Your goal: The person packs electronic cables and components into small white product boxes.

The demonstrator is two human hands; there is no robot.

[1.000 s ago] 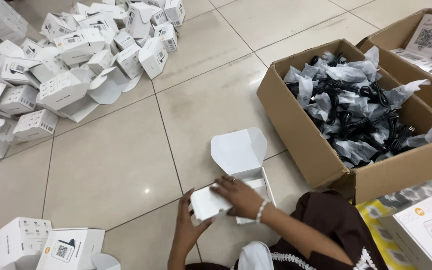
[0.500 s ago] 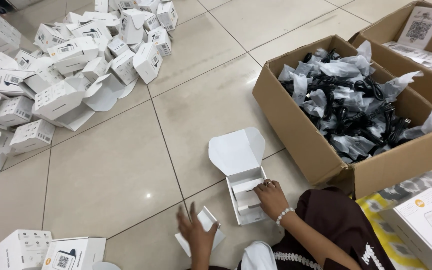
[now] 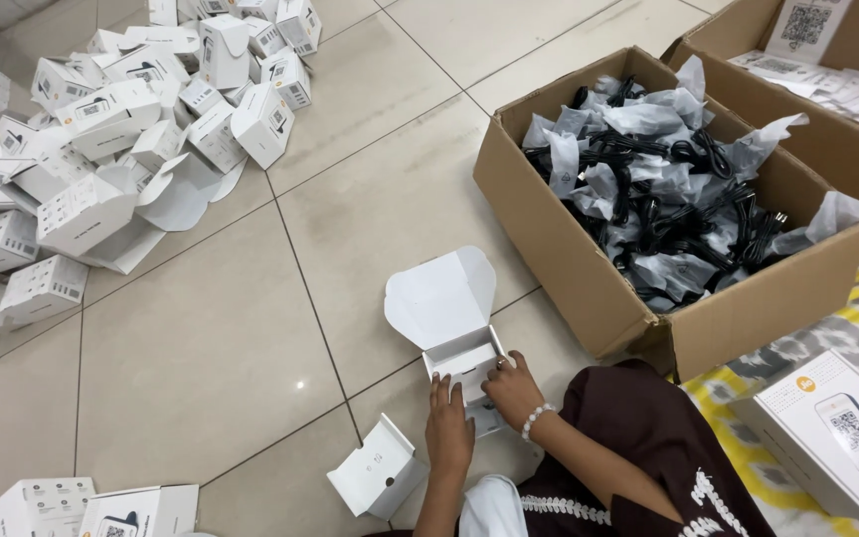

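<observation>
A small white carton (image 3: 452,328) stands on the floor tiles in front of me with its lid flipped up. Both hands are at its near side. My left hand (image 3: 448,428) rests fingers-forward on the carton's front edge. My right hand (image 3: 511,387), with a bead bracelet at the wrist, presses something into the carton's inside; what is under the fingers is hidden. A white cardboard insert piece (image 3: 378,481) lies on the floor just left of my left wrist, touched by neither hand.
A brown cardboard box (image 3: 589,288) full of bagged black cables stands to the right, with a second brown box (image 3: 852,149) of leaflets behind it. A heap of white cartons (image 3: 121,129) covers the far left. More white boxes lie at bottom left (image 3: 82,509) and bottom right (image 3: 832,433).
My left hand put the white insert piece down on the floor and moved to the open carton. My right hand went into the carton. The view shifted slightly.
</observation>
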